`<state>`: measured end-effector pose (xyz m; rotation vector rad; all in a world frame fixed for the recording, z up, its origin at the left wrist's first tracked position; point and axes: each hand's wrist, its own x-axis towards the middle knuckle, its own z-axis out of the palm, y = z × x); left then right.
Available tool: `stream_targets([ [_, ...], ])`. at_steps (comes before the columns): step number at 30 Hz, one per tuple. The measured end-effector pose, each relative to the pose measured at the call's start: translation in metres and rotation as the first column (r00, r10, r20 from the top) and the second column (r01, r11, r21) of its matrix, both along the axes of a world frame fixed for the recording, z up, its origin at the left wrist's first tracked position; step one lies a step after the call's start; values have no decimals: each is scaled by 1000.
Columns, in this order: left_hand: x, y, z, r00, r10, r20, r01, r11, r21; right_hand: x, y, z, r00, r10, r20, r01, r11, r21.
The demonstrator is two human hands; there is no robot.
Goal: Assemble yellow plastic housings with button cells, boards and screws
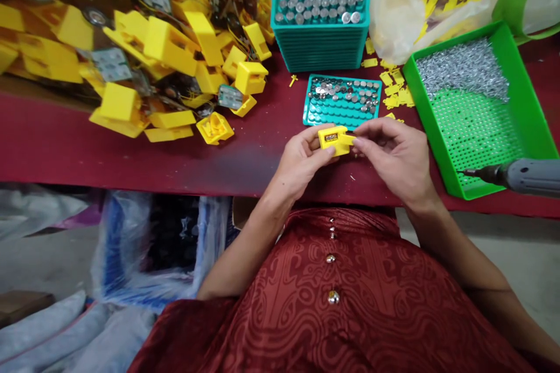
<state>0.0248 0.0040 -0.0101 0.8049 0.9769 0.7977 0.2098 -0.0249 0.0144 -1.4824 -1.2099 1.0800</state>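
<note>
My left hand (301,157) grips a small yellow plastic housing (334,147) by its side, thumb in front. A rectangular recess with metallic round bits inside faces up. At the housing's right end, my right hand (394,154) pinches a small yellow cover (347,140) between thumb and fingers. This cover meets the housing at an angle. Just beyond my hands lies a teal tray (341,119) partly filled with button cells (326,90).
Behind stands a stack of teal trays (321,46) topped with button cells. Yellow housings (170,46) are piled left. Small yellow covers (398,96) lie beside a green basket (455,172) of screws (464,67). An electric screwdriver (529,176) juts in over the basket from the right.
</note>
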Motion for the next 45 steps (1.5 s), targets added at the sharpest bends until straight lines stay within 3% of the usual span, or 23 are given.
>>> stream_targets([
  [8,2,-2,-1,996,-31,-85,39,994,101,-4,11,6,979,66,192,-63,998,-24],
  [13,3,-4,0,968,-49,-244,95,980,177,1,16,12,961,107,253,-98,994,-49],
  [20,6,-5,0,973,-40,-227,90,972,216,1,20,3,990,83,110,-73,993,-93],
  [26,5,-4,7,938,-5,-347,116,947,299,-3,15,13,956,56,288,-50,998,-29],
  [30,3,-2,9,965,-7,-262,80,960,269,-5,12,21,937,92,337,-105,994,22],
  [33,2,-3,10,988,-15,-153,43,982,182,-4,12,21,940,27,341,-56,995,77],
  [35,1,-4,11,995,-9,-104,23,990,137,-2,12,18,962,31,273,-41,999,33],
  [39,0,-7,10,995,-38,-92,53,985,163,-1,13,11,976,162,145,-145,982,-120],
  [45,3,-13,0,987,-44,-155,82,965,248,-4,8,5,981,129,147,-107,984,-145],
])
